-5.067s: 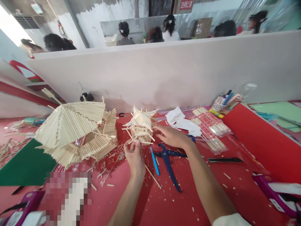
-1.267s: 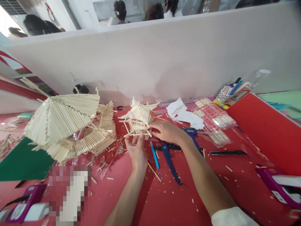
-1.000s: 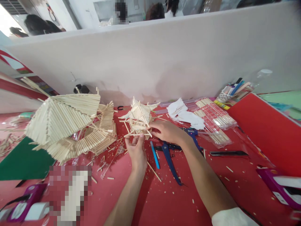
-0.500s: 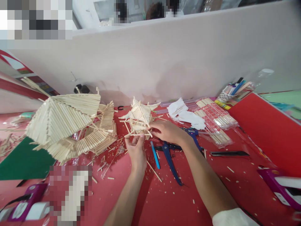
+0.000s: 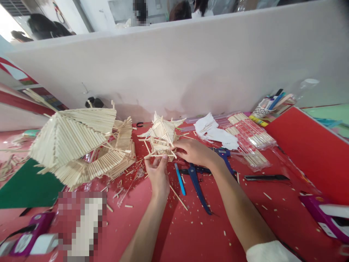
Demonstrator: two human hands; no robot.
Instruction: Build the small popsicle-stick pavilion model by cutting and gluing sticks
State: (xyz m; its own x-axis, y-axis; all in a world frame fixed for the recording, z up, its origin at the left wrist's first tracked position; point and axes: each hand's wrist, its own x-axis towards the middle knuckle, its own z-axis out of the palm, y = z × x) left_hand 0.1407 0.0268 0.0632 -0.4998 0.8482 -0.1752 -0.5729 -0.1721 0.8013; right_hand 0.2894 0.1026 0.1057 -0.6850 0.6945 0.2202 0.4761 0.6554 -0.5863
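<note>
Both hands, left [image 5: 159, 178] and right [image 5: 195, 152], pinch the small stick house [image 5: 162, 131]; red print [image 5: 244, 131] on stick packs [image 5: 256, 140] is illegibly small.

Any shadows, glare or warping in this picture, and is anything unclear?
Head view: soft shadows on the pale partition; head view, right: glare on plastic-wrapped sticks; head view, edges: things look stretched; head view, centre: the small stick model fairly clear; head view, lower left: coarse pixel squares hide detail.

Head view faces forward, down over red table [image 5: 196, 240], hands [image 5: 159, 178] near.
</note>
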